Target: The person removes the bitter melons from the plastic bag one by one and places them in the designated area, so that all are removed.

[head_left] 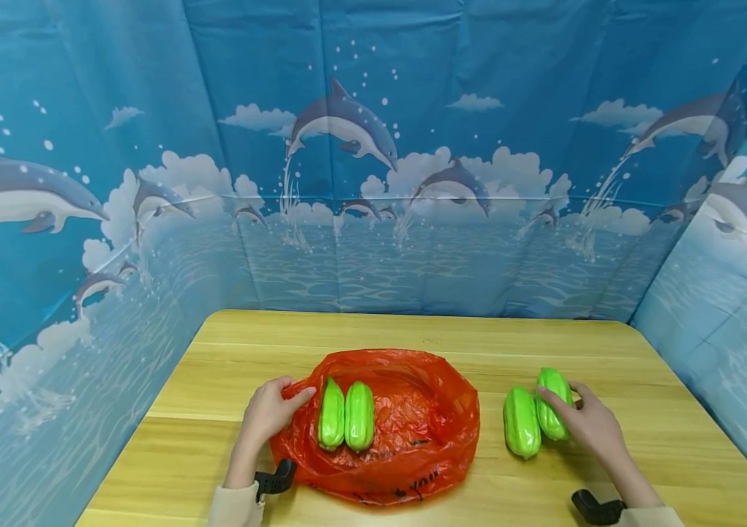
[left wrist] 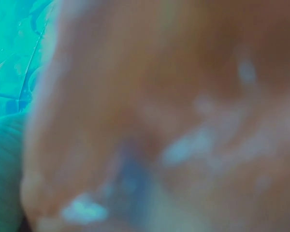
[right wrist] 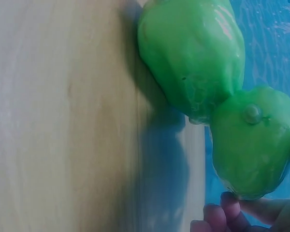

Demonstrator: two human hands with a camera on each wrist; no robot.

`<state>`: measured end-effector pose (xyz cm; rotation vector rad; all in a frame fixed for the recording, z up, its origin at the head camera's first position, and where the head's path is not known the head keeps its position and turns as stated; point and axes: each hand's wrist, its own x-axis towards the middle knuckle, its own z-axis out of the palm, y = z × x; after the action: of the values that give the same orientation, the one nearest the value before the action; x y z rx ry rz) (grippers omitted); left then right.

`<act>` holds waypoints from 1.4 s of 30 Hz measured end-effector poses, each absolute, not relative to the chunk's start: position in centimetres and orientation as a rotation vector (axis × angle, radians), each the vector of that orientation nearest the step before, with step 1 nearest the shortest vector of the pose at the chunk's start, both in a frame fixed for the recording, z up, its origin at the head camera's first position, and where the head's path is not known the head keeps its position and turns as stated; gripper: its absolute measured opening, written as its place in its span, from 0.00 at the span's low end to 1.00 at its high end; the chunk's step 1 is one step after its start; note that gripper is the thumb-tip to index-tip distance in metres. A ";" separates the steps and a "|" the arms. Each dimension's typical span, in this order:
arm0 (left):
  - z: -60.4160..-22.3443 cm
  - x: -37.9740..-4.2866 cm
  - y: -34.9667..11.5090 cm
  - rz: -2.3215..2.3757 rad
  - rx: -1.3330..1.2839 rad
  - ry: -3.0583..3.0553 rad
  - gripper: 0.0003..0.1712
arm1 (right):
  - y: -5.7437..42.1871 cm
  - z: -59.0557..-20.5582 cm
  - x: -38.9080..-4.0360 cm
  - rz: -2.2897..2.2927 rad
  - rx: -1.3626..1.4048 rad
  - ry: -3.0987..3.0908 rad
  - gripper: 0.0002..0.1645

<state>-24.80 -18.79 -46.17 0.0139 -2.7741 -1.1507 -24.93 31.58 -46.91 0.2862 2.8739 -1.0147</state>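
A: Where to look first?

B: At the right grip (head_left: 589, 421), to the right on the bench (head_left: 636, 366): curled round the held fruit (head_left: 554, 406), thumb on one side, fingertips on the other, parted only by the width of the green body.

A: Lifted?

B: Apparently just clear, judging from the shadow (right wrist: 162, 179) in the right wrist view; hard to be sure. Right beside the other loose fruit (head_left: 522, 423), touching or nearly so. Best raised straight up before any sideways move, to avoid rolling the neighbour.

A: And the left grip (head_left: 268, 410)?

B: At the left rim of the red bag (head_left: 413, 424), thumb over the edge, apparently pinching the plastic. Impossible to confirm from the left wrist view, too blurred.

A: Contents of the bag?

B: Left bagged fruit (head_left: 331, 417) and right bagged fruit (head_left: 360, 419), side by side toward the left, with bare plastic to the right.

A: How to manage the likely transfer well?

B: Carry high over the right rim, without dragging the thin plastic. Lower alongside the pair, and loosen the fingers only after contact with the bottom. Steady the left rim gently, without tugging, to guard against a tear or a collapsing mouth.
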 end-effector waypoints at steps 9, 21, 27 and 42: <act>-46.1 -24.8 -18.6 -1.134 0.002 -2.772 0.20 | 31.6 -47.2 -24.8 -0.989 0.293 2.853 0.64; -46.3 -24.9 -18.6 -1.149 0.001 -2.772 0.21 | 31.7 -47.4 -24.7 -0.959 0.304 2.818 0.65; -46.3 -24.9 -18.6 -1.159 0.005 -2.776 0.20 | 31.8 -47.7 -24.8 -0.952 0.300 2.813 0.65; -46.3 -24.9 -18.6 -1.168 0.009 -2.777 0.19 | 31.8 -48.0 -24.8 -0.896 0.264 2.839 0.64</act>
<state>-24.90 -18.65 -46.31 0.0094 -2.7772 -1.1684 -24.76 31.75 -48.00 0.2643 2.8385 -0.8959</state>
